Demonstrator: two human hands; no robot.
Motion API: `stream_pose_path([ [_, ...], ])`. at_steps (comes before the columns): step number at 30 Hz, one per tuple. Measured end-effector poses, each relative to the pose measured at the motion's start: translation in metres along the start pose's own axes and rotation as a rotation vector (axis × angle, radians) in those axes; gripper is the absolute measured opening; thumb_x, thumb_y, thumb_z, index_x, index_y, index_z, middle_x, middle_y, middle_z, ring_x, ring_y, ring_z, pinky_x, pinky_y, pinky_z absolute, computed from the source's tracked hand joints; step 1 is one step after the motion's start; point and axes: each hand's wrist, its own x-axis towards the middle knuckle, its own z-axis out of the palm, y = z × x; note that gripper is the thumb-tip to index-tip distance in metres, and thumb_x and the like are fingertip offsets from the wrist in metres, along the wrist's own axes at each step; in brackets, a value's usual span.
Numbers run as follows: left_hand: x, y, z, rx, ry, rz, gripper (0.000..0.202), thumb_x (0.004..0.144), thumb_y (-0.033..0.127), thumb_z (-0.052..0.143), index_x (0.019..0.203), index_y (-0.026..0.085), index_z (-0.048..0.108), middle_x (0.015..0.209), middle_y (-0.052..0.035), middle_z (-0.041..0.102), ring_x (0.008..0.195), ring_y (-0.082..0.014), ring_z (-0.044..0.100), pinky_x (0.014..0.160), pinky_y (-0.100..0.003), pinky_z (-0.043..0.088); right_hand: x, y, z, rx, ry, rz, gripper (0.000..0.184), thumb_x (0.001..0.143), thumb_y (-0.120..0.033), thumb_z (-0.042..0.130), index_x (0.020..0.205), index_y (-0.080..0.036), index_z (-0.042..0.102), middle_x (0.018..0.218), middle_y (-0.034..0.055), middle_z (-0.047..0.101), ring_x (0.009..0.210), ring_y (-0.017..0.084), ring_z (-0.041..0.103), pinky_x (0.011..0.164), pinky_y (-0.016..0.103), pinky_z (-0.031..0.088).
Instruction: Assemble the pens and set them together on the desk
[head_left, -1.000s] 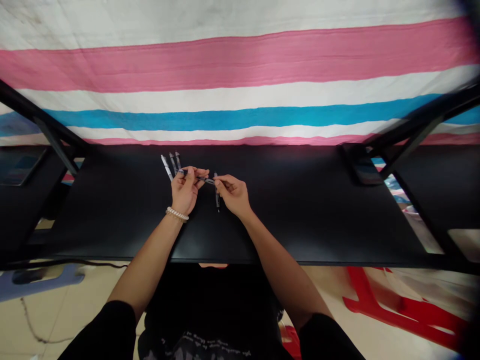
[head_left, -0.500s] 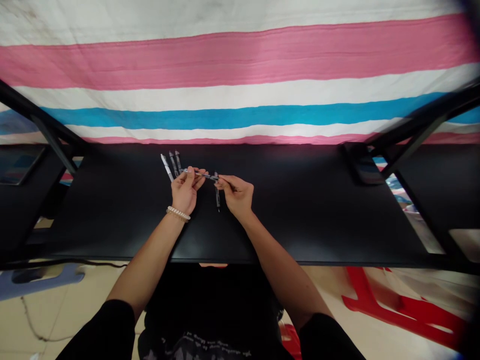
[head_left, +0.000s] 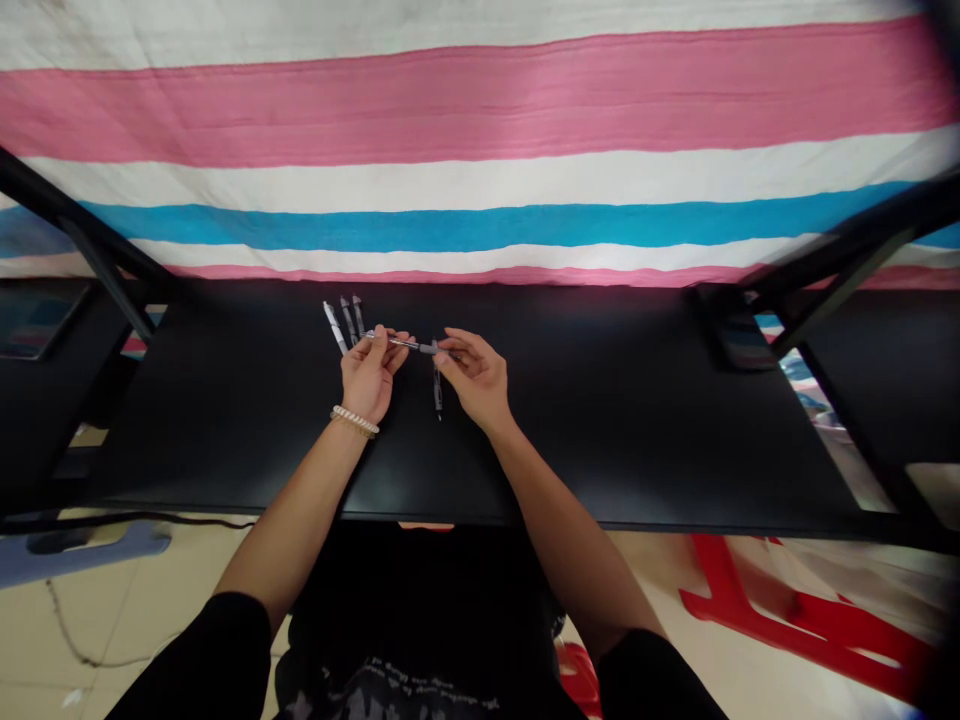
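Note:
Both my hands work over a black table (head_left: 600, 430). My left hand (head_left: 367, 375), with a bead bracelet at the wrist, is closed round the left end of a thin pen (head_left: 401, 344) held level above the table. My right hand (head_left: 472, 375) pinches a small grey part at the pen's right end. Another pen (head_left: 437, 392) lies on the table between my hands, pointing toward me. Three more pens (head_left: 343, 318) lie side by side just beyond my left hand.
A pink, white and blue striped cloth (head_left: 480, 150) hangs behind the table. Black frame bars (head_left: 847, 255) slant at both sides. A red plastic stool (head_left: 795, 620) lies on the floor at the right, a grey object (head_left: 75, 545) at the left.
My right hand has slid a little to the right along the held pen, its fingers now pinching the grey end piece. The view has shifted slightly downward.

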Motion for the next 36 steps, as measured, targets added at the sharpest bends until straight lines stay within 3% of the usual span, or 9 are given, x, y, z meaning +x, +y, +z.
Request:
stream_pose_path([
  [2, 0.000, 0.000, 0.000, 0.002, -0.001, -0.007, 0.026, 0.082, 0.042, 0.080, 0.084, 0.017, 0.071, 0.087, -0.0050, 0.077, 0.085, -0.0155, 0.076, 0.081, -0.027, 0.059, 0.000, 0.001, 0.000, 0.017, -0.010, 0.033, 0.026, 0.085, -0.048, 0.073, 0.093, -0.024, 0.076, 0.083, 0.0037, 0.072, 0.075, 0.016, 0.071, 0.072, 0.035, 0.064],
  [6, 0.000, 0.002, 0.001, -0.004, -0.013, -0.022, 0.026, 0.082, 0.041, 0.080, 0.083, 0.017, 0.070, 0.085, -0.0047, 0.077, 0.084, -0.0149, 0.076, 0.080, -0.026, 0.059, 0.000, 0.002, 0.000, 0.017, -0.018, -0.037, 0.028, 0.076, -0.046, 0.082, 0.094, -0.025, 0.076, 0.109, 0.0060, 0.071, 0.094, 0.018, 0.072, 0.085, 0.036, 0.063],
  [10, -0.001, 0.003, 0.003, -0.006, -0.008, -0.019, 0.028, 0.080, 0.042, 0.082, 0.082, 0.017, 0.070, 0.084, -0.0041, 0.077, 0.082, -0.0146, 0.075, 0.078, -0.026, 0.058, -0.001, 0.001, 0.001, -0.019, -0.032, 0.031, 0.027, 0.083, -0.049, 0.075, 0.092, -0.024, 0.076, 0.092, 0.0050, 0.072, 0.083, 0.018, 0.072, 0.076, 0.036, 0.064],
  [13, -0.001, 0.002, 0.004, -0.006, 0.000, -0.018, 0.027, 0.081, 0.042, 0.081, 0.082, 0.017, 0.070, 0.083, -0.0038, 0.076, 0.082, -0.0144, 0.075, 0.078, -0.026, 0.058, -0.001, 0.001, 0.002, -0.018, -0.023, -0.035, 0.026, 0.073, -0.046, 0.084, 0.087, -0.025, 0.076, 0.112, 0.0066, 0.071, 0.100, 0.021, 0.071, 0.086, 0.038, 0.062],
  [17, 0.000, 0.001, 0.001, 0.011, -0.014, -0.006, 0.026, 0.082, 0.041, 0.080, 0.083, 0.017, 0.070, 0.085, -0.0049, 0.076, 0.083, -0.0148, 0.075, 0.080, -0.027, 0.059, -0.002, 0.001, 0.003, 0.014, -0.024, 0.067, 0.026, 0.083, -0.047, 0.076, 0.096, -0.024, 0.076, 0.082, 0.0030, 0.072, 0.067, 0.015, 0.069, 0.065, 0.033, 0.062],
  [22, 0.011, 0.006, -0.010, -0.003, 0.070, 0.091, 0.022, 0.086, 0.041, 0.076, 0.083, 0.019, 0.071, 0.087, -0.0041, 0.076, 0.085, -0.0144, 0.075, 0.083, -0.028, 0.059, -0.004, -0.003, 0.000, -0.118, 0.089, -0.103, 0.013, 0.081, -0.038, 0.079, 0.085, -0.026, 0.077, 0.095, 0.0039, 0.074, 0.086, 0.019, 0.071, 0.075, 0.036, 0.061],
  [27, 0.010, 0.008, -0.010, -0.011, 0.075, 0.091, 0.021, 0.086, 0.040, 0.076, 0.082, 0.020, 0.071, 0.086, -0.0037, 0.076, 0.083, -0.0144, 0.075, 0.080, -0.027, 0.059, -0.006, -0.004, 0.000, -0.131, 0.055, -0.132, 0.008, 0.083, -0.032, 0.076, 0.088, -0.025, 0.078, 0.093, 0.0038, 0.075, 0.086, 0.019, 0.072, 0.076, 0.036, 0.062],
  [32, -0.002, 0.000, 0.001, 0.036, -0.013, 0.027, 0.028, 0.083, 0.044, 0.079, 0.083, 0.018, 0.070, 0.083, -0.0041, 0.075, 0.081, -0.0144, 0.075, 0.078, -0.026, 0.059, -0.010, 0.000, 0.005, -0.165, 0.092, -0.098, 0.012, 0.081, -0.035, 0.078, 0.087, -0.025, 0.078, 0.091, 0.0038, 0.078, 0.083, 0.020, 0.074, 0.078, 0.037, 0.063],
  [36, -0.003, -0.001, 0.003, 0.047, -0.040, 0.023, 0.030, 0.082, 0.045, 0.079, 0.085, 0.018, 0.069, 0.085, -0.0041, 0.076, 0.082, -0.0145, 0.075, 0.079, -0.027, 0.058, -0.011, 0.002, 0.006, -0.158, 0.057, 0.051, 0.029, 0.089, -0.049, 0.069, 0.086, -0.021, 0.078, 0.074, 0.0038, 0.075, 0.062, 0.016, 0.071, 0.062, 0.032, 0.063],
])
